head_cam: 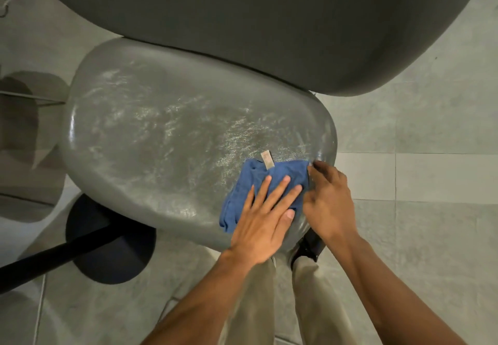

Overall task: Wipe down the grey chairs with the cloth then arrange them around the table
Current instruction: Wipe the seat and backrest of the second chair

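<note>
Pale grey tiled floor [420,172] fills frame edges, thin grout lines crossing right side. Black round base [113,239] with dark pole lower left. Soft dim light.

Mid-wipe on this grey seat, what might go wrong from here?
The blue cloth sits near the front right edge of the chair seat, pressed by the flat left hand; a long stroke might drag it off the rim. Streaks across the seat suggest patchy wiping. The right hand rests at the rim, possibly crowding the stroke.

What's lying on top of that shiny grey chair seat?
A crumpled blue cloth with a small tag lies on the grey chair seat. The left hand presses it flat; the right hand touches its edge. The seat beneath is hidden.
</note>
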